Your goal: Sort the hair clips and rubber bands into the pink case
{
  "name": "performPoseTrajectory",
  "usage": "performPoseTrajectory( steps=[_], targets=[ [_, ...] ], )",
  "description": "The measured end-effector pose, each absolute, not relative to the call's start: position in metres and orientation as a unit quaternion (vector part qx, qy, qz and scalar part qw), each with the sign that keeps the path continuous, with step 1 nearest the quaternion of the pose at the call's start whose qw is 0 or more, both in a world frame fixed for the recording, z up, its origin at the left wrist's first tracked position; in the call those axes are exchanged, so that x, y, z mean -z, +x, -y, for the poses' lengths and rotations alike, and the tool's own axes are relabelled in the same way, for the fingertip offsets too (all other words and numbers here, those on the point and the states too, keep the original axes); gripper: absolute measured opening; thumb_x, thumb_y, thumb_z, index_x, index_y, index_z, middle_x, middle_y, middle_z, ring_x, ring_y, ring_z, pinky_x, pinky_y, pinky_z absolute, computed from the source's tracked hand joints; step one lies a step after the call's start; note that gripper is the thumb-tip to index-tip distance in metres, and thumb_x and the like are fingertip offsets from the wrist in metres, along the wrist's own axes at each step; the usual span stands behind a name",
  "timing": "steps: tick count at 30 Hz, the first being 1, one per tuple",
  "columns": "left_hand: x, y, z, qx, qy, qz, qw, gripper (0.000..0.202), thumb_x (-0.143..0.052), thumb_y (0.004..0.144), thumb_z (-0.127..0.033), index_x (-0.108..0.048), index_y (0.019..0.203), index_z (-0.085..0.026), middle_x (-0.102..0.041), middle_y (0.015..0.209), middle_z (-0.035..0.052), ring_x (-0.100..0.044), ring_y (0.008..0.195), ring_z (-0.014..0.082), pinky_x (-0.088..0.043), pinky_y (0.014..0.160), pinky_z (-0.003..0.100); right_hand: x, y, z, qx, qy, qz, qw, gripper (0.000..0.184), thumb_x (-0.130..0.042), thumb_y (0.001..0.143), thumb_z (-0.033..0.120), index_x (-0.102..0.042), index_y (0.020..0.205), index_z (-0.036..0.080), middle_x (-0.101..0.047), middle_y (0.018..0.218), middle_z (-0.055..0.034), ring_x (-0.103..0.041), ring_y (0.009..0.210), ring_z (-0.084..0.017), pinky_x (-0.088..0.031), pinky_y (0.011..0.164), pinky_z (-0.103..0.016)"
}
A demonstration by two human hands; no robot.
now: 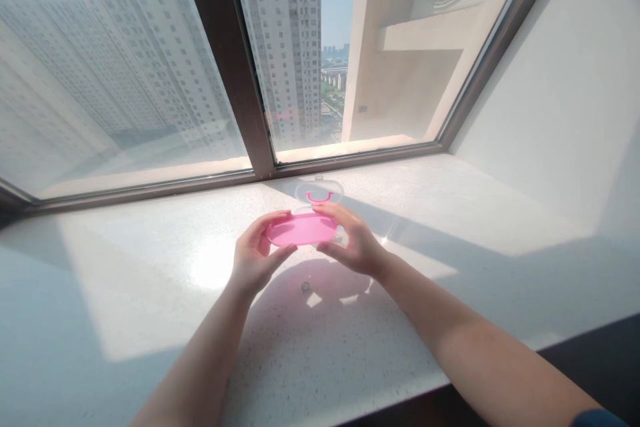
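Head view: at the centre of the frame, both hands hold a small pink case [301,229] just above the white stone sill [450,213]. The left hand [254,259] grasps the case's left end, thumb below and fingers curled over the top edge. The right hand [353,243] grasps the right end in the same way, fingers over the far rim. A clear lid [320,191] with a pink clasp [319,197] stands raised behind the pink part, toward the window frame [240,80] in the upper half of the picture. A small round object [305,286], too small to identify, lies on the sill directly below the case, inside the hands' shadow. For the handling in hand, judged from this grip: keep the case level, keep pressure at both ends equal, and keep the fingertips off the hinge line so the lid moves freely. Keep the case low over the sill, so that anything dropped lands close. Avoid nudging the small object.
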State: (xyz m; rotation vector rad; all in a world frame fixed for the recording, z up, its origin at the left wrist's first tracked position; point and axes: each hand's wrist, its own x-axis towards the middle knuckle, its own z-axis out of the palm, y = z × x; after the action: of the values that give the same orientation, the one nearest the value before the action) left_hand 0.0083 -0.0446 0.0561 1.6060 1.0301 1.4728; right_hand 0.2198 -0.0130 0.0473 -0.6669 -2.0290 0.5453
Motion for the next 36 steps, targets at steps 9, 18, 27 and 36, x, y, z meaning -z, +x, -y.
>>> performPoseTrajectory(
  steps=[9, 18, 27, 36],
  targets=[
    [-0.036, 0.007, 0.032, -0.494, 0.693, -0.480, 0.213, 0.057, -0.068, 0.079, -0.034, -0.051, 0.132, -0.022, -0.053, 0.136, 0.0128, -0.052, 0.122, 0.0285, -0.045, 0.097, 0.042, -0.041, 0.232, -0.004, -0.158, -0.337, 0.779, 0.504, 0.036, -0.062, 0.085, 0.029, -0.061, 0.119, 0.020, -0.056, 0.123, -0.0125, -0.052, 0.117, -0.028, -0.042, 0.102, -0.047],
    [-0.020, 0.003, 0.017, -0.395, 0.767, -0.483, 0.152, 0.053, -0.057, 0.088, -0.038, -0.047, 0.139, -0.025, -0.041, 0.149, 0.0087, -0.037, 0.136, 0.0253, -0.029, 0.113, 0.044, -0.028, 0.246, -0.026, -0.190, -0.369, 0.792, 0.448, 0.031, -0.064, 0.083, 0.026, -0.065, 0.114, 0.020, -0.057, 0.125, -0.0116, -0.052, 0.119, -0.027, -0.041, 0.103, -0.045],
    [-0.013, 0.005, 0.015, -0.389, 0.767, -0.475, 0.187, 0.041, -0.051, 0.091, -0.039, -0.056, 0.130, -0.026, -0.047, 0.144, 0.0082, -0.041, 0.134, 0.0250, -0.032, 0.112, 0.045, -0.028, 0.241, -0.024, -0.172, -0.363, 0.824, 0.400, 0.033, -0.064, 0.083, 0.025, -0.065, 0.116, 0.021, -0.059, 0.125, -0.0112, -0.052, 0.120, -0.027, -0.039, 0.104, -0.047],
    [-0.015, 0.005, 0.015, -0.408, 0.765, -0.476, 0.146, 0.023, -0.057, 0.089, -0.034, -0.067, 0.106, -0.024, -0.058, 0.126, 0.0083, -0.053, 0.119, 0.0237, -0.043, 0.101, 0.043, -0.030, 0.241, -0.023, -0.157, -0.368, 0.840, 0.367, 0.032, -0.061, 0.088, 0.028, -0.065, 0.119, 0.022, -0.059, 0.127, -0.0088, -0.049, 0.121, -0.026, -0.036, 0.104, -0.049]
  ],
)
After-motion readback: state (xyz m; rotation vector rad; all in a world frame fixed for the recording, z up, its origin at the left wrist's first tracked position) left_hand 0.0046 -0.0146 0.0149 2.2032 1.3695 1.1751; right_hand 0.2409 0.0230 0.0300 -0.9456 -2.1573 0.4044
